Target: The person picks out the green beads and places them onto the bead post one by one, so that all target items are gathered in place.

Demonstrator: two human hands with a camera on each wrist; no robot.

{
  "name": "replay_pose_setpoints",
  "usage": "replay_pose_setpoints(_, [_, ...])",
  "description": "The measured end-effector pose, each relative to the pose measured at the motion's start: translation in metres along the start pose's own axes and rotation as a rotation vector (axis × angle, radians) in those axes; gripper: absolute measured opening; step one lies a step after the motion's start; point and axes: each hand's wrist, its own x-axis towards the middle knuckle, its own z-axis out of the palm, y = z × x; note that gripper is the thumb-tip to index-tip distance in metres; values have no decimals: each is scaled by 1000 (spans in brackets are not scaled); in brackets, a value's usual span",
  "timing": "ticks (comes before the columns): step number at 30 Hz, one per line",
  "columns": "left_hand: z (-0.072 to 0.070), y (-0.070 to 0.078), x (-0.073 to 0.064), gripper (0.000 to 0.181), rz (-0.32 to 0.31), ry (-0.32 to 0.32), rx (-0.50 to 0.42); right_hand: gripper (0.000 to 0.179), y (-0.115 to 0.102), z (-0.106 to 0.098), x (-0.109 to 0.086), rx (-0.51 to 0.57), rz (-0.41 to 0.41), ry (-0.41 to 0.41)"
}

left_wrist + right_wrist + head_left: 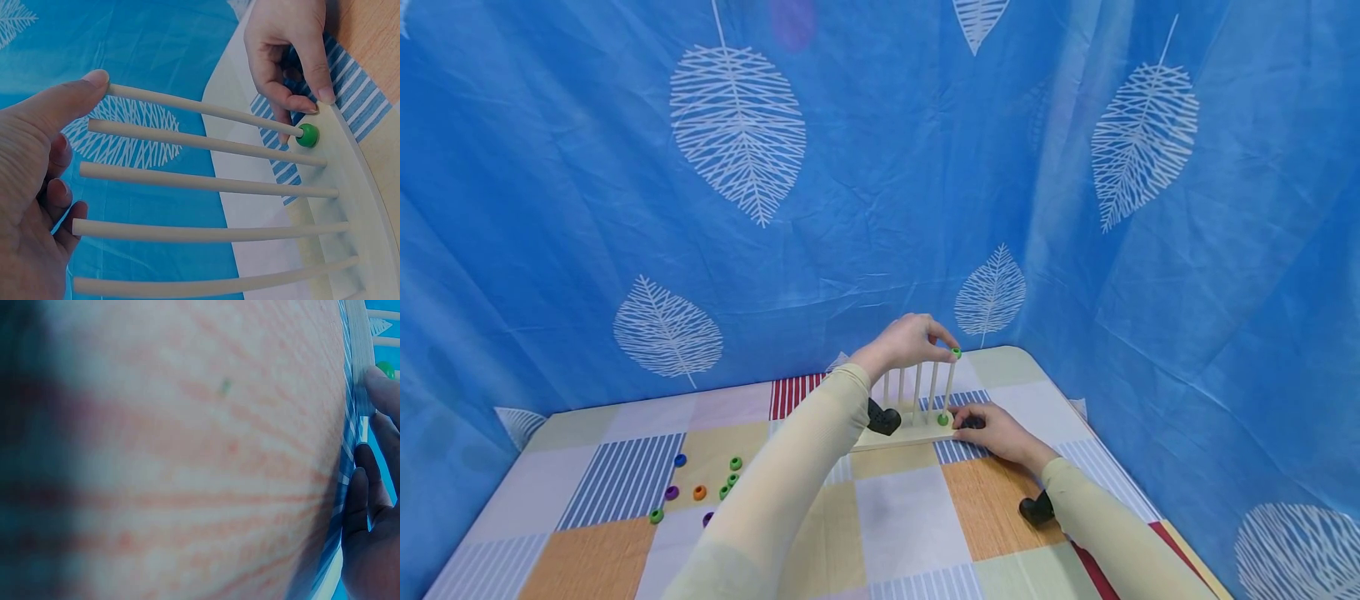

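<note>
A pale wooden base (895, 437) carries a row of upright pegs (206, 184). At the tip of the end peg, my left hand (912, 340) pinches a green bead (956, 353) between thumb and fingers. The left wrist view shows the thumb (94, 84) at that peg's tip, with the pinched bead hidden. Another green bead (307, 135) sits around the foot of the same peg. My right hand (996, 433) holds the base's right end, thumb on the near side and fingers partly hidden.
Loose beads lie on the patchwork tablecloth at left: several green (735, 462), a blue (681, 460), an orange (700, 492) and purple ones (672, 493). The left forearm crosses close to them. A blue leaf-print curtain (880, 167) hangs behind and right of the table.
</note>
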Motion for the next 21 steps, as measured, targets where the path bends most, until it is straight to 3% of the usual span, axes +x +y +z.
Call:
replay_pose_setpoints(11, [2,-1,-1,22,-10,-22,-24,7,1,1,0,4,4,-6])
replay_pose_setpoints(21, [-2,-6,-3,27,-2,-2,-46,8,3,-1,1,-25,-12,-3])
